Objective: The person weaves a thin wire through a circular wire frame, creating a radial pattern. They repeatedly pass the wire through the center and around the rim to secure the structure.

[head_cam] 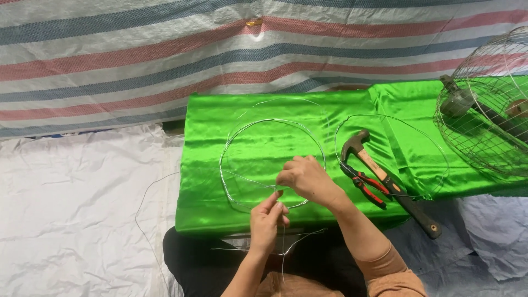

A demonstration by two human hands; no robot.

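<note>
A thin wire ring (273, 122) lies on a shiny green cloth (220, 143) spread over a low bench. My right hand (306, 177) pinches the ring at its near edge. My left hand (268, 221) is just below, fingers closed on a loose strand of thin wire (284, 250) that hangs down toward my lap. The two hands nearly touch at the ring's rim.
A second wire ring (391, 118) lies to the right, with a claw hammer (385, 179) and red-handled pliers (366, 185) across it. A domed wire cage (487, 118) stands at the far right. A loose wire (144, 220) curls over the white sheet (71, 209) on the left. Behind hangs a striped tarp (165, 49).
</note>
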